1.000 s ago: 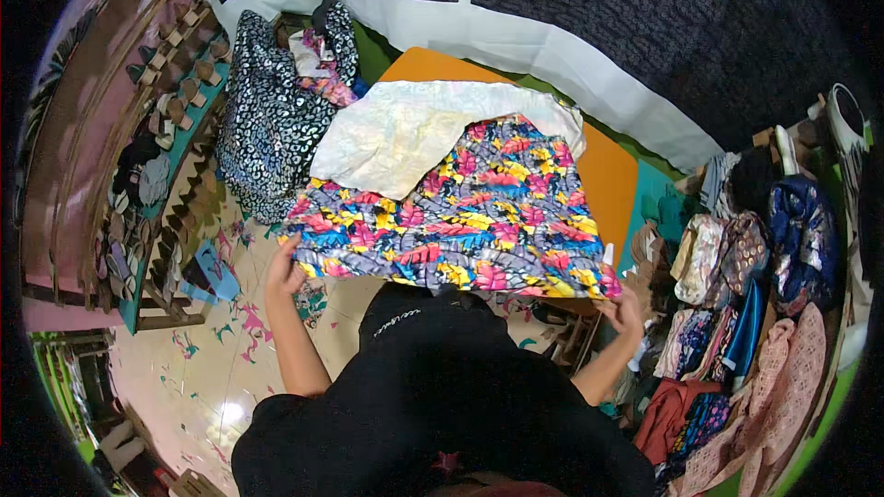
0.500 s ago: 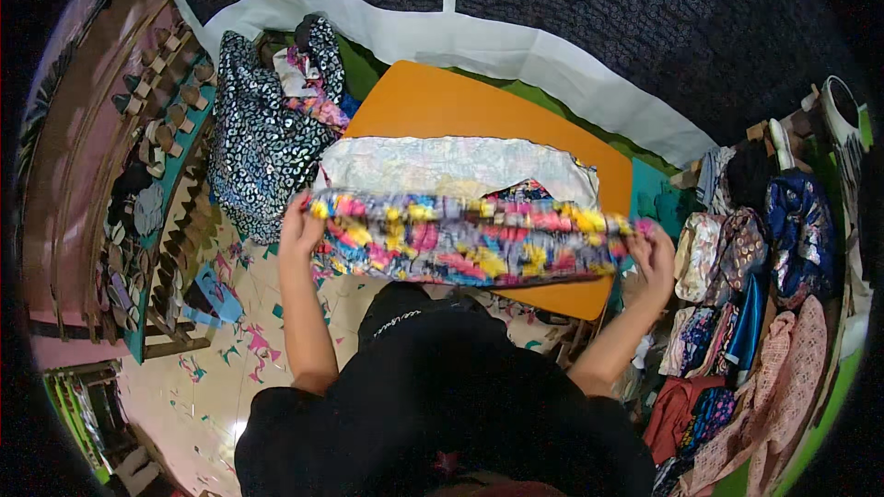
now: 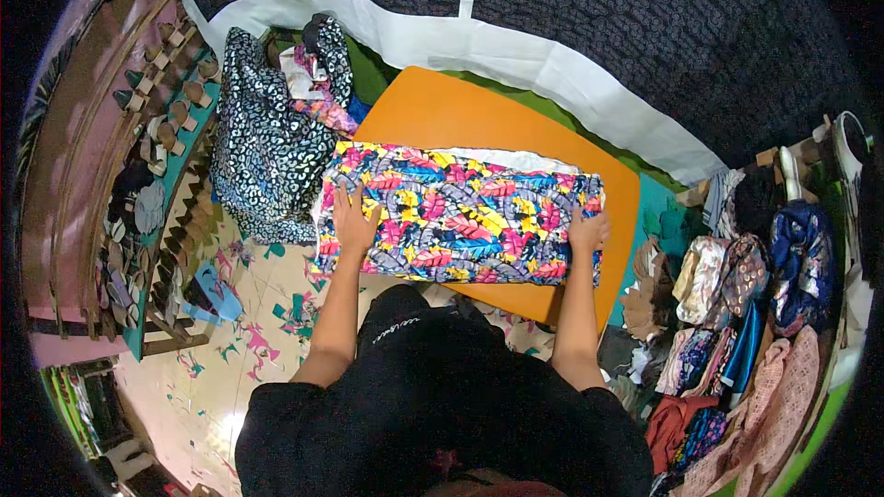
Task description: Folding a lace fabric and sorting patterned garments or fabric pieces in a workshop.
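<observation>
A floral fabric (image 3: pixel 460 216) in pink, yellow, blue and grey lies folded over the orange table (image 3: pixel 433 97), its pale underside showing as a strip along the far edge. On its left part my left hand (image 3: pixel 352 218) rests flat with the fingers spread and nothing held. My right hand (image 3: pixel 587 230) is at the fabric's right end, its fingers bent and closed on the cloth there.
A black-and-white spotted cloth bundle (image 3: pixel 267 156) stands beyond the table's left side. Shelves with shoe forms (image 3: pixel 170 129) are at the left, folded and hanging fabrics (image 3: pixel 727 285) at the right. Cloth scraps (image 3: pixel 262 340) litter the floor. A dark patterned curtain (image 3: pixel 645 37) hangs behind.
The floral fabric, held up by both ends and blurred before, now lies spread over the pale layer. My left hand has let go and flattened on it; my right hand has moved inward.
</observation>
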{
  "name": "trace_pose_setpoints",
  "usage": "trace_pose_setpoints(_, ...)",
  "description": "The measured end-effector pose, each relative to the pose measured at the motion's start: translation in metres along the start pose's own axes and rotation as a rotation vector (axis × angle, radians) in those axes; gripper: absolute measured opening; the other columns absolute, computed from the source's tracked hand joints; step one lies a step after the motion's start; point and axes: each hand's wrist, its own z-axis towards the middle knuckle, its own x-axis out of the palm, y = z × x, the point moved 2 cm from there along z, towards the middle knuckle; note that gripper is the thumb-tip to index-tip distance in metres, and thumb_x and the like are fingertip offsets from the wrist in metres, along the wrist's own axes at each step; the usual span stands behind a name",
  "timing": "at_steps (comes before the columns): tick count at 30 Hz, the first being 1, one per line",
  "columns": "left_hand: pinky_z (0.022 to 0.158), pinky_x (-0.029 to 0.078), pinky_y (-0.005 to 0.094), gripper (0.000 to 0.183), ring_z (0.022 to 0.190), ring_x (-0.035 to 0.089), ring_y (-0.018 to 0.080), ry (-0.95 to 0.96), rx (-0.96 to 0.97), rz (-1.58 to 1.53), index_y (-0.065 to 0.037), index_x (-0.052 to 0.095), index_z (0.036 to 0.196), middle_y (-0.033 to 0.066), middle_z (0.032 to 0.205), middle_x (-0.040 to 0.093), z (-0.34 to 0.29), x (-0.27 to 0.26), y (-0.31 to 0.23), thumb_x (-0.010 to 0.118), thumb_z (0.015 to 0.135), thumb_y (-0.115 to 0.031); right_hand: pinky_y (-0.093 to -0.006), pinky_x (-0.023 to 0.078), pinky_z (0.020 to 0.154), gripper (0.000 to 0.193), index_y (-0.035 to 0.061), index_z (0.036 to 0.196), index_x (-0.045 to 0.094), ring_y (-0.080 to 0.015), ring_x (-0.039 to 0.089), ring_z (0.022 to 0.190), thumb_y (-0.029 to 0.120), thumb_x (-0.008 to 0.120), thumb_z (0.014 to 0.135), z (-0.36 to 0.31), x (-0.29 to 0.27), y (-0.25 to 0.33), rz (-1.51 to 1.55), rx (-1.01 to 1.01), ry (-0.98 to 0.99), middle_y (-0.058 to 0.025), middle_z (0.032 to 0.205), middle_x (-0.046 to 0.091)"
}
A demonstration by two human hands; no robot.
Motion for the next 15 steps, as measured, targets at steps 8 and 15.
trace_pose_setpoints(8, 0.084, 0.026, 0.052, 0.058, 0.105, 0.036, 0.0321, 0.002, -0.58, 0.094, -0.012, 0.046, 0.114, 0.007, 0.117, 0.043, 0.042, -0.005, 0.025, 0.055, 0.069, -0.046, -0.0364, 0.043, 0.058, 0.043, -0.0045, 0.073, 0.058, -0.0283, 0.057, 0.063, 0.037, 0.065, 0.063, 0.04, -0.001, 0.007, 0.163, -0.26, 0.25, -0.0161, 0.068, 0.059)
trace_pose_setpoints(15, 0.074, 0.03, 0.046, 0.024, 0.093, 0.043, 0.0256, -0.03, -0.428, 0.163, -0.016, 0.055, 0.091, 0.002, 0.096, 0.05, 0.063, -0.005, 0.028, 0.05, 0.076, -0.035, -0.0326, 0.038, 0.047, 0.028, 0.0008, 0.057, 0.049, -0.0139, 0.046, 0.049, 0.022, 0.066, 0.065, 0.056, 0.022, -0.005, 0.305, -0.426, 0.373, -0.0044, 0.053, 0.05)
